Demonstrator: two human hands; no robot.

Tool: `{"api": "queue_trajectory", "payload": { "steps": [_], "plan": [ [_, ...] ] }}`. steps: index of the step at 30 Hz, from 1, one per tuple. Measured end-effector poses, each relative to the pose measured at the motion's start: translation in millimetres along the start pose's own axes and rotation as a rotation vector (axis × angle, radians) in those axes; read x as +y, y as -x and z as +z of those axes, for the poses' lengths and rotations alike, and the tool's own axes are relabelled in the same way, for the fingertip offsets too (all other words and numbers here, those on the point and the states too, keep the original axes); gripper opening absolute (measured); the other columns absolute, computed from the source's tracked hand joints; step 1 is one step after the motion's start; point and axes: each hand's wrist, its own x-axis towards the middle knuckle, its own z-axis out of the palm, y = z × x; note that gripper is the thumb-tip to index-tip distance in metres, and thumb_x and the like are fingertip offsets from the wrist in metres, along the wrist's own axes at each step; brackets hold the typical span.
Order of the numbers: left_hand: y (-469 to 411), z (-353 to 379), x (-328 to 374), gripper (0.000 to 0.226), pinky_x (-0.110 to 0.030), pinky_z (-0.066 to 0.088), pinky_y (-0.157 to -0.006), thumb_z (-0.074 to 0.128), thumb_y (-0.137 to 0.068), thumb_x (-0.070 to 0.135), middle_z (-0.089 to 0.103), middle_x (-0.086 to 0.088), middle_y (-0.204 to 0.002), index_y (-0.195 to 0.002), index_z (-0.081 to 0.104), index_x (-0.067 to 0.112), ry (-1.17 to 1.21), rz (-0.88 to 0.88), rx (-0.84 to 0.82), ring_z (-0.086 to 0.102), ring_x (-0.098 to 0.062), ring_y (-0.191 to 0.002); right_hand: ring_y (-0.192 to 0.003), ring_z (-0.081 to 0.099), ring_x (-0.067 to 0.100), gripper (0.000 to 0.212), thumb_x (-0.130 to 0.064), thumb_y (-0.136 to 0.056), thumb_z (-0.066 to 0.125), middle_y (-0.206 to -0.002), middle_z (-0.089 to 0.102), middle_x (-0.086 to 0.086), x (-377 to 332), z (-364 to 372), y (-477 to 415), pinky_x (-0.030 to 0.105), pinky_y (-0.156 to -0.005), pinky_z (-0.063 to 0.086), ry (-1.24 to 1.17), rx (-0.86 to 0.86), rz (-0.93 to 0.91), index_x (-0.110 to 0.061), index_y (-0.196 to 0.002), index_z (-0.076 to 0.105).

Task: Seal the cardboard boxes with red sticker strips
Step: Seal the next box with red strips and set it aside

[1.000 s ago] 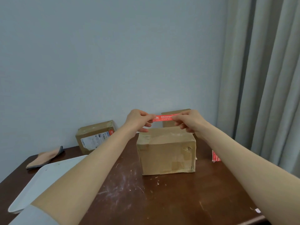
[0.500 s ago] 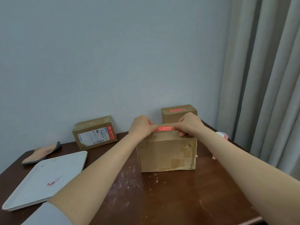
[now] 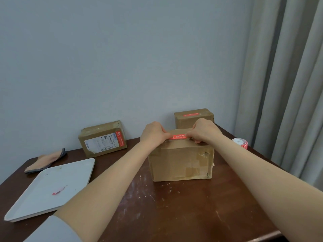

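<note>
A white tray [image 3: 52,186] is lying at nine o'clock on the table [image 3: 174,215]. The left hand [image 3: 153,132] is pinching one end of the red sticker strip [image 3: 179,136] along the top of the cardboard box [image 3: 181,163]; the right hand [image 3: 204,131] is pinching the other. A sticker roll [image 3: 240,143] is sitting at three o'clock.
</note>
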Motion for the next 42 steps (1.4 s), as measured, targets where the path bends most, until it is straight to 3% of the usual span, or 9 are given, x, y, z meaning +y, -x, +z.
{"api": "queue_trajectory", "payload": {
  "steps": [11,19,27,30,33,35,38,42],
  "plan": [
    [-5,1,1,0.027,-0.027,0.043,-0.059,0.072,-0.074,0.032,0.058,-0.003,-0.063,-0.078,0.072,0.005,-0.042,-0.025,-0.037,0.056,-0.020,-0.065,-0.037,0.050,0.011,0.019,-0.020,-0.075,0.066,-0.032,0.050,-0.007,-6,-3,2,0.021,-0.051,0.040,0.048,-0.041,0.048,-0.014,-0.060,0.057],
    [-7,-2,4,0.030,-0.025,0.042,-0.055,0.073,-0.071,0.034,0.054,-0.002,-0.061,-0.080,0.067,0.006,-0.082,-0.030,-0.085,0.047,-0.015,-0.051,-0.023,0.042,0.006,0.023,-0.019,-0.079,0.068,-0.033,0.052,-0.005,-9,-8,1,0.020,-0.045,0.038,0.065,-0.122,0.071,-0.013,-0.060,0.055],
    [0,-4,9,0.024,-0.018,0.037,-0.040,0.071,-0.075,0.027,0.054,-0.001,-0.050,-0.064,0.058,0.010,-0.081,-0.047,-0.094,0.046,-0.013,-0.036,-0.022,0.040,0.005,0.031,-0.021,-0.086,0.067,-0.030,0.048,-0.005,-10,-11,3,0.015,-0.036,0.033,0.085,-0.159,0.099,-0.010,-0.059,0.055],
    [1,-4,6,0.018,-0.020,0.038,-0.039,0.069,-0.079,0.019,0.060,-0.005,-0.061,-0.079,0.058,0.005,-0.052,-0.050,-0.047,0.049,-0.013,-0.040,-0.023,0.041,0.006,0.029,-0.015,-0.087,0.064,-0.033,0.053,-0.003,-7,-8,1,0.017,-0.040,0.037,0.073,-0.128,0.110,-0.009,-0.060,0.056],
    [5,-1,1,0.024,-0.031,0.049,-0.068,0.052,-0.087,0.011,0.063,-0.011,-0.102,-0.110,0.057,0.006,-0.100,0.031,0.021,0.060,-0.024,-0.082,-0.045,0.061,0.014,0.011,-0.004,-0.083,0.059,-0.050,0.064,0.003,-3,-6,3,0.029,-0.062,0.058,0.034,-0.060,0.061,-0.003,-0.078,0.068],
    [15,2,-4,0.031,-0.035,0.047,-0.085,0.043,-0.093,0.011,0.054,-0.008,-0.119,-0.120,0.057,0.012,-0.188,0.153,0.123,0.055,-0.025,-0.106,-0.080,0.069,0.024,0.023,-0.005,-0.083,0.053,-0.080,0.072,0.006,2,-4,9,0.034,-0.075,0.057,0.046,0.021,-0.048,-0.010,-0.096,0.072],
    [32,5,-8,0.038,-0.036,0.044,-0.093,0.037,-0.097,0.022,0.047,-0.003,-0.132,-0.132,0.051,0.020,-0.294,0.359,0.208,0.043,-0.021,-0.121,-0.116,0.054,0.024,0.033,-0.019,-0.094,0.044,-0.122,0.060,-0.001,4,-1,24,0.032,-0.086,0.044,0.192,0.148,-0.249,-0.028,-0.115,0.067],
    [43,13,-11,0.047,-0.041,0.025,-0.112,0.026,-0.098,0.041,0.032,-0.003,-0.151,-0.144,0.033,0.032,-0.436,0.393,0.007,0.026,-0.023,-0.139,-0.138,0.028,0.027,0.041,-0.033,-0.101,0.032,-0.145,0.039,0.005,6,13,33,0.042,-0.110,0.029,0.384,0.016,-0.393,-0.034,-0.138,0.051]
  ]
}}
